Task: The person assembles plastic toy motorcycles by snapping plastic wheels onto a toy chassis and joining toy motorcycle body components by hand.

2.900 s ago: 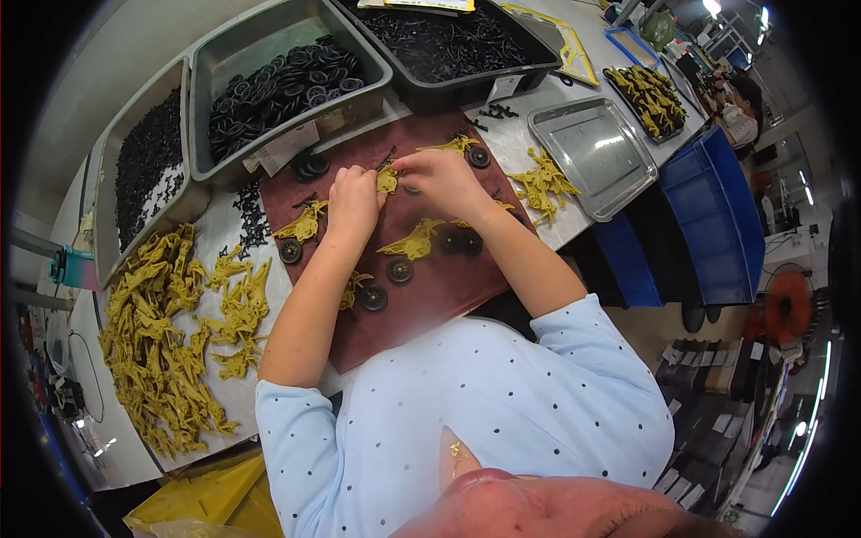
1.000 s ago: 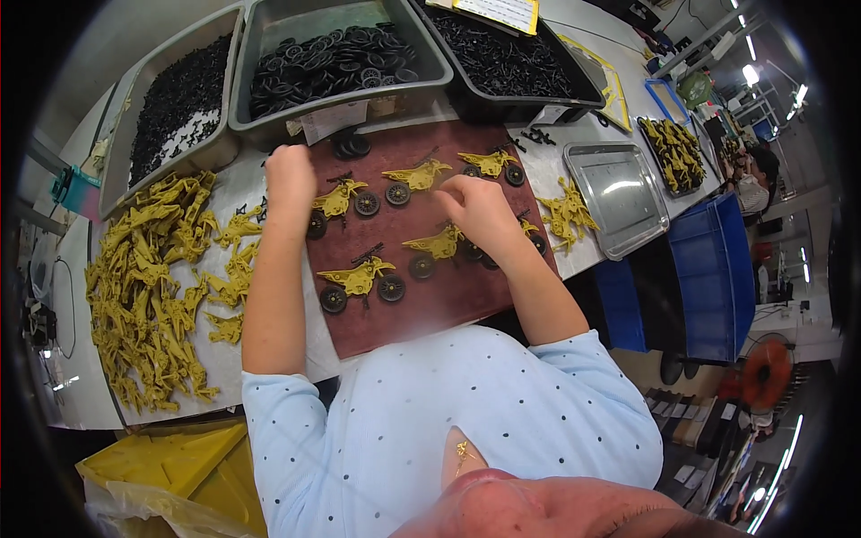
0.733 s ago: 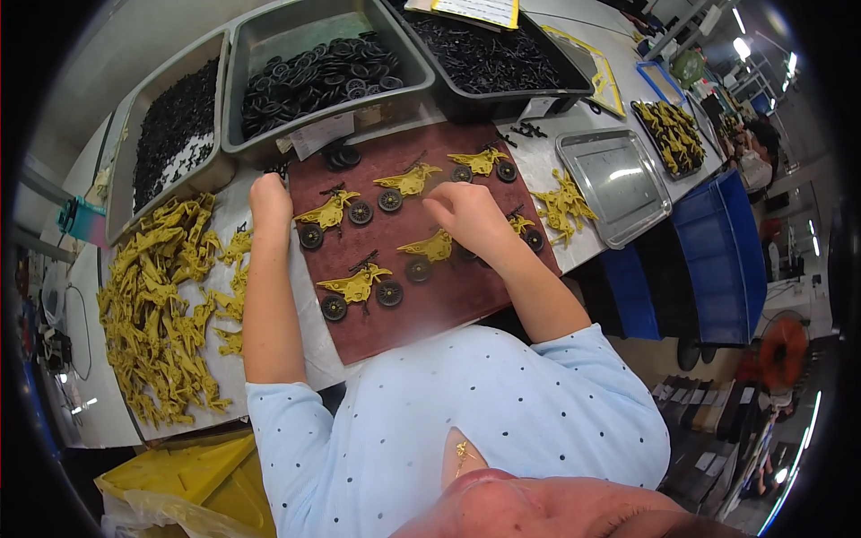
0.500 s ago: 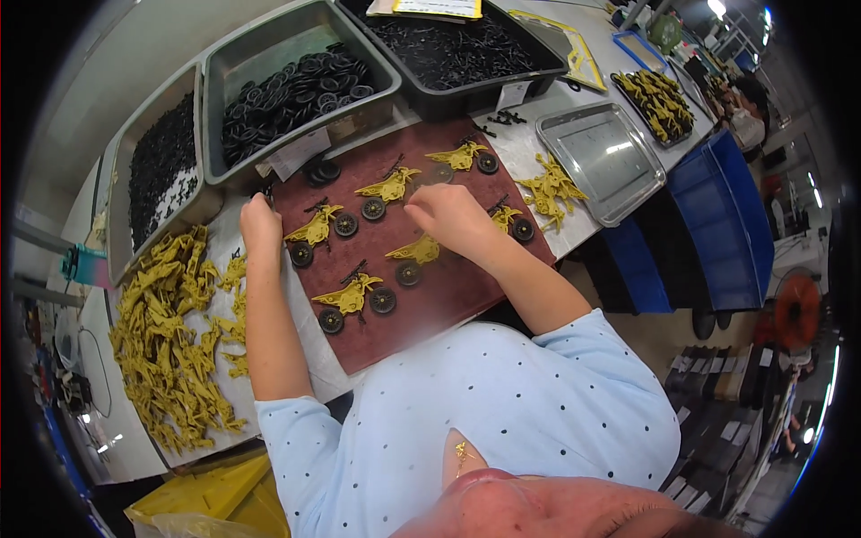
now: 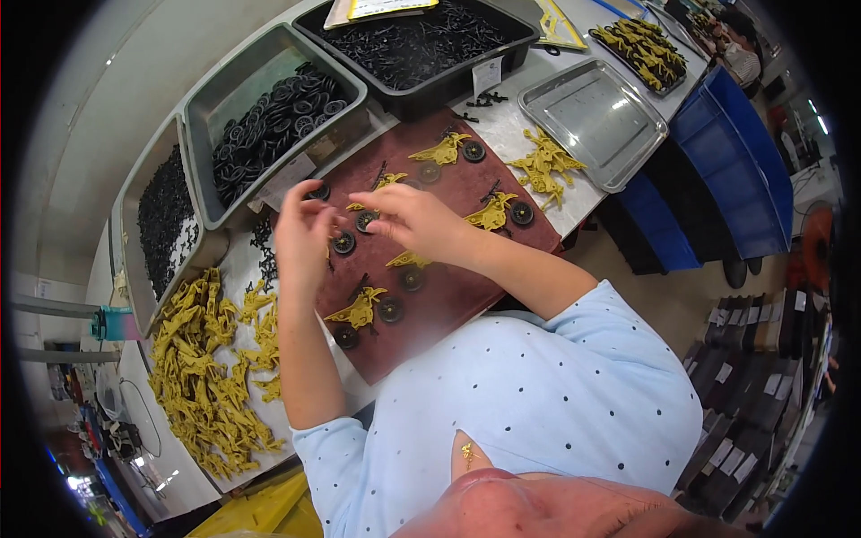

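Several yellow toy motorbike bodies with black wheels lie in rows on a dark red mat; one toy motorbike [image 5: 357, 309] is at the near left, another [image 5: 491, 212] at the right. Over the mat's left side, my left hand [image 5: 303, 235] has its fingers bent together; whatever they hold is hidden. Facing it, my right hand [image 5: 414, 217] hovers with thumb and fingers apart, partly covering a toy motorbike [image 5: 388, 180] and its black wheel [image 5: 365, 221]. Another black wheel [image 5: 343, 242] shows between the hands. Loose wheels [image 5: 317, 191] lie beyond my left fingertips.
A heap of yellow bodies [image 5: 202, 377] covers the table at left. Behind the mat stand a bin of black wheels [image 5: 278, 125], a bin of small black parts [image 5: 166, 220] and a black bin [image 5: 413, 49]. A metal tray [image 5: 596, 125] and yellow pieces [image 5: 545, 168] lie at right.
My left hand has come from the small black parts at the mat's left edge in over the mat. My right hand has moved left toward it, its fingers opening. The whole view has shifted slightly.
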A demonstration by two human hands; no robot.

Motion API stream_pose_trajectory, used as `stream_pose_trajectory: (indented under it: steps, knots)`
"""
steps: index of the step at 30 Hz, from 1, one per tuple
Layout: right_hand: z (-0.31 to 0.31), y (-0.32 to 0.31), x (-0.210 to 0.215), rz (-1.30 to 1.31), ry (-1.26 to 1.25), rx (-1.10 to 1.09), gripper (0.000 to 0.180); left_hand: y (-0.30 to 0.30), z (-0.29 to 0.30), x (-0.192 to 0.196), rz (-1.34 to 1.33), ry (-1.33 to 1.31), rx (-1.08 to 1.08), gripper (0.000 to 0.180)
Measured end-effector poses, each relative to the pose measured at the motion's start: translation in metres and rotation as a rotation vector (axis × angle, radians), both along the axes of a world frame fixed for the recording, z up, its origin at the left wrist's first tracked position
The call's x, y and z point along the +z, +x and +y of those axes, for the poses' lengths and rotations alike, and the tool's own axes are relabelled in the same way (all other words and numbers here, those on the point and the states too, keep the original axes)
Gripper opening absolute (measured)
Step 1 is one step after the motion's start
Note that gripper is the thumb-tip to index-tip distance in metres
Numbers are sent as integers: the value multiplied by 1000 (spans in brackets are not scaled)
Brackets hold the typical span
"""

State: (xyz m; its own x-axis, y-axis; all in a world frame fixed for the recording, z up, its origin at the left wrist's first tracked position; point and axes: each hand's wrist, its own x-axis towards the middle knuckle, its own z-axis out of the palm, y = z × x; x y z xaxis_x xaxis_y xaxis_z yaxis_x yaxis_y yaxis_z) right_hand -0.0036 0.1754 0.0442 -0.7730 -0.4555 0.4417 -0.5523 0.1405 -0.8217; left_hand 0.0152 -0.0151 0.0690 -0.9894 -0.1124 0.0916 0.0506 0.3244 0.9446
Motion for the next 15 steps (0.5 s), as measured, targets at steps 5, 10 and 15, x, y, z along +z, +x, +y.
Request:
stream_pose_trajectory:
  steps: [5, 10, 15]
  knots:
    - [21, -8, -6, 53, 13, -38, 26, -4, 49, -6, 9, 148, -141, 58]
    - [54, -18, -1, -220, 51, -99, 27, -9, 78, 1, 59, -71, -269, 70]
    - [86, -30, -13, 43, 56, -143, 22, -22, 107, 7, -8, -66, -377, 72]
